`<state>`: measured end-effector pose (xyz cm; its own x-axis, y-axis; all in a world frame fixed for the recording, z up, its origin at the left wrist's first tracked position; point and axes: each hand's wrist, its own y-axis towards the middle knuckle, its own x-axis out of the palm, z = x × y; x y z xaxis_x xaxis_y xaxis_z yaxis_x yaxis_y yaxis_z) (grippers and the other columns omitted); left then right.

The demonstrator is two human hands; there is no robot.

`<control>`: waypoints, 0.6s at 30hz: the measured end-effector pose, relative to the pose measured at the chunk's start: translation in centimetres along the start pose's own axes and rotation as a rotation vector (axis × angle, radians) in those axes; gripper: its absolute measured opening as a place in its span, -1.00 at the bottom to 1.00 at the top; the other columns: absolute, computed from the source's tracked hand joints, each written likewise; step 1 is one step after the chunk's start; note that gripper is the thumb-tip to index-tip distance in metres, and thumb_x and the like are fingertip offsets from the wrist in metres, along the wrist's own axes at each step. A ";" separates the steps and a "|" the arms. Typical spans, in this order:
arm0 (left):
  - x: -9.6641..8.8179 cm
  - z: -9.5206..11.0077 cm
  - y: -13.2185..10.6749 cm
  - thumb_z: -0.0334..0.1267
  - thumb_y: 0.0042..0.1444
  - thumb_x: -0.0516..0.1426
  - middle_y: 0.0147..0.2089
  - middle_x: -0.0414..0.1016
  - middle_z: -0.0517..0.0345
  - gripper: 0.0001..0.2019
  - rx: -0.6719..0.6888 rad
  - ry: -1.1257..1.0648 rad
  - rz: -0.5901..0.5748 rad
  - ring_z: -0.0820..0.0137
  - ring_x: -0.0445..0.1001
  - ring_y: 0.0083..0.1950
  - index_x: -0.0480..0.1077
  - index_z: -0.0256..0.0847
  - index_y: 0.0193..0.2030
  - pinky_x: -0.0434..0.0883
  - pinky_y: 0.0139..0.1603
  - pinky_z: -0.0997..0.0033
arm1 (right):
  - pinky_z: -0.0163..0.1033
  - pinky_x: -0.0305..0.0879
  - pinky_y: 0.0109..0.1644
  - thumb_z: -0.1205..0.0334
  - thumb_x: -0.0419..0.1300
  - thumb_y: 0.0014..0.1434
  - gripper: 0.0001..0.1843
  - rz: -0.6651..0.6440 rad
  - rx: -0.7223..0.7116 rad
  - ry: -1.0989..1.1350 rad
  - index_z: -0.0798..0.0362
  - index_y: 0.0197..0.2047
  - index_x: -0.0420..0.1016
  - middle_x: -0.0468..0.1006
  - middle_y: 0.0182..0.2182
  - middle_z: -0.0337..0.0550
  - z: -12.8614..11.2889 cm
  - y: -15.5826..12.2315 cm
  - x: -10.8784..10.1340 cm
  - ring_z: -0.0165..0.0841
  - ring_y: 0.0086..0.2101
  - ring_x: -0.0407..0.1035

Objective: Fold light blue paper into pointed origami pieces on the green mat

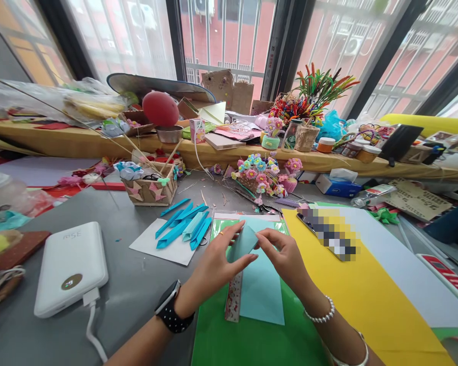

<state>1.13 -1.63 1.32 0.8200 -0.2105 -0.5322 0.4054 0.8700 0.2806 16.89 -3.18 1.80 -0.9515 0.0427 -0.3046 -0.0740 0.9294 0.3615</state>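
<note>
My left hand holds a folded piece of light blue paper between its thumb and fingers. At the paper's right edge, my right hand pinches it with thumb and forefinger. The folded piece is tilted up above the green mat. Beneath my hands lies a flat light blue sheet. A patterned ruler rests along that sheet's left side, its upper part hidden by my left hand. Folded blue paper strips sit on a white sheet just beyond my left hand.
A white power bank with a cable lies at left. Yellow paper carries a partly blurred phone-like object at right. Behind stand a decorated basket, crocheted flowers and a tissue pack. Craft items crowd the sill.
</note>
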 end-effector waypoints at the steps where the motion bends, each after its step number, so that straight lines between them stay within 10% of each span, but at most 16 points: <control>1: -0.1 -0.1 0.1 -0.12 -0.06 0.12 0.06 0.28 -0.03 -0.43 -0.044 -0.072 -0.008 0.24 0.32 0.00 0.10 -0.17 0.11 0.34 -0.06 0.21 | -0.30 0.24 -0.35 0.20 0.03 0.09 -0.78 0.028 -0.009 -0.048 0.08 -0.51 0.36 0.42 -0.55 -0.20 0.0 0.0 0.1 -0.38 -0.47 0.32; 7: -0.8 -0.2 0.6 -0.13 0.05 0.02 -0.07 0.43 0.07 -0.67 -0.207 -0.483 -0.081 0.27 0.40 -0.07 0.30 -0.21 -0.06 0.40 -0.16 0.33 | -0.34 0.17 -0.44 0.22 -0.01 0.10 -0.78 0.133 -0.016 -0.201 0.06 -0.54 0.27 0.33 -0.60 -0.27 0.6 0.0 0.3 -0.42 -0.53 0.24; 18: -0.2 0.3 0.2 -0.14 -0.04 0.10 -0.27 0.52 0.13 -0.78 -0.201 -0.226 0.140 0.31 0.47 -0.25 0.40 -0.21 -0.29 0.44 -0.29 0.37 | -0.35 0.23 -0.45 0.20 0.07 0.05 -0.85 0.069 0.003 -0.154 0.07 -0.44 0.38 0.43 -0.54 -0.23 0.5 0.1 0.3 -0.39 -0.50 0.31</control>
<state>1.17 -1.57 1.74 0.9402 -0.1561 -0.3028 0.2127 0.9633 0.1638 16.70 -2.90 1.30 -0.8974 0.1620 -0.4103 -0.0086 0.9235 0.3835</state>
